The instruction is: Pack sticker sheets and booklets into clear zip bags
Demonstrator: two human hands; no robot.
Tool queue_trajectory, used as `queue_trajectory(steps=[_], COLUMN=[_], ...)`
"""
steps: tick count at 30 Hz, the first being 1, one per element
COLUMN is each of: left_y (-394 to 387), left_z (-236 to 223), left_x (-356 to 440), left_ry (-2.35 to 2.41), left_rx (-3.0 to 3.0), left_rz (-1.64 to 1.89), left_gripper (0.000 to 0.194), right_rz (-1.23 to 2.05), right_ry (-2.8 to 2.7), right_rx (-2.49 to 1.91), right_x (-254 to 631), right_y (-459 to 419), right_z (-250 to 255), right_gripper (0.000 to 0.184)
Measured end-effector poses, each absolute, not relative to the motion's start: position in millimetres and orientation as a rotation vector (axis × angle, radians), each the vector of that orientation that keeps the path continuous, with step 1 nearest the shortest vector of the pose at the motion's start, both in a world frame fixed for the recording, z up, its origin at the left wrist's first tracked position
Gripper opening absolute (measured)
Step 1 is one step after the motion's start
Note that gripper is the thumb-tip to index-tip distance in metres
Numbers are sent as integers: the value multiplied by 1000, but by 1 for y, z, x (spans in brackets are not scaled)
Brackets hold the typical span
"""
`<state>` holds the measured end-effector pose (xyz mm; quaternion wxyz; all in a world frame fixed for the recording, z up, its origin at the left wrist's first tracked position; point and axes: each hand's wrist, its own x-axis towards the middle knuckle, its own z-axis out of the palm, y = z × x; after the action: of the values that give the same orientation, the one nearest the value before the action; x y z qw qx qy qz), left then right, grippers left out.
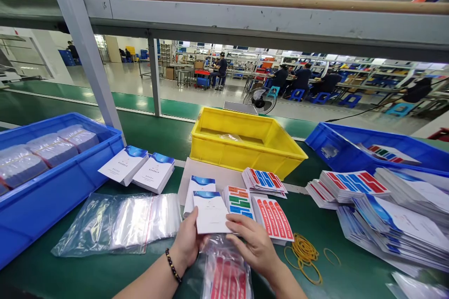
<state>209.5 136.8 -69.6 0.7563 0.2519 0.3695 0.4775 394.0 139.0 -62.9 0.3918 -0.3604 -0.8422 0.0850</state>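
Observation:
A white booklet (211,218) with a blue top band is between my hands, facing up. My left hand (188,239) is closed on its left edge, thumb on the cover. My right hand (253,242) pinches its right lower corner, the other fingers bent over it. Just below, at the booklet's lower edge, lies a clear plastic bag (228,278) with a red-striped sticker sheet inside; whether the booklet's end is in the bag I cannot tell. Beyond my hands are another booklet (201,184), a multicoloured sticker sheet (239,200) and red sticker sheets (273,219).
Clear bags (147,219) and booklet stacks (154,173) lie left, beside a blue bin (63,173). A yellow bin (245,149) stands ahead. Rubber bands (303,252), booklet piles (400,229) and another blue bin (351,149) are right. A shelf beam (245,16) crosses overhead.

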Motion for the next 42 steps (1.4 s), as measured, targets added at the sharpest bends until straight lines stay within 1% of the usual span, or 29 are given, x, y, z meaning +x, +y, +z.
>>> queue_trajectory(steps=[3, 6, 8, 11, 14, 17, 21, 23, 27, 29, 32, 38, 40, 42], left_y=[133, 129, 127, 126, 126, 126, 125, 125, 125, 126, 127, 129, 128, 127], left_z=[-70, -70, -70, -69, -67, -66, -68, -69, -72, -73, -73, -68, -66, -63], left_x=[211, 213, 214, 214, 214, 214, 215, 215, 216, 216, 217, 209, 205, 202], left_ry=[903, 896, 912, 999, 1047, 1055, 1035, 1034, 1064, 1072, 1089, 889, 836, 780], left_rx=[759, 1029, 1163, 1278, 1322, 1331, 1347, 1342, 1303, 1279, 1164, 1064, 1099, 1155], left_rz=[1025, 983, 965, 946, 935, 925, 925, 922, 942, 969, 965, 579, 492, 410], left_gripper=[62, 61, 59, 59, 60, 62, 61, 60, 61, 60, 64, 79, 76, 70], right_rz=[541, 832, 869, 838, 888, 1033, 1231, 1188, 834, 766, 879, 1141, 1182, 1210], right_ry=[-1880, -1657, -1622, -1564, -1457, -1295, -1182, -1243, -1393, -1428, -1409, -1070, -1017, -1018], right_rx=[-1179, -1398, -1438, -1443, -1442, -1367, -1300, -1346, -1526, -1525, -1440, -1315, -1309, -1328], right_x=[395, 392, 389, 382, 379, 381, 384, 382, 375, 374, 377, 372, 361, 352], right_y=[137, 139, 138, 133, 131, 134, 139, 137, 129, 127, 132, 169, 182, 192], right_z=[-73, -81, -83, -81, -79, -77, -73, -72, -74, -75, -73, -59, -57, -59], right_gripper=[40, 48, 50, 50, 45, 38, 46, 47, 45, 40, 26, 37, 37, 36])
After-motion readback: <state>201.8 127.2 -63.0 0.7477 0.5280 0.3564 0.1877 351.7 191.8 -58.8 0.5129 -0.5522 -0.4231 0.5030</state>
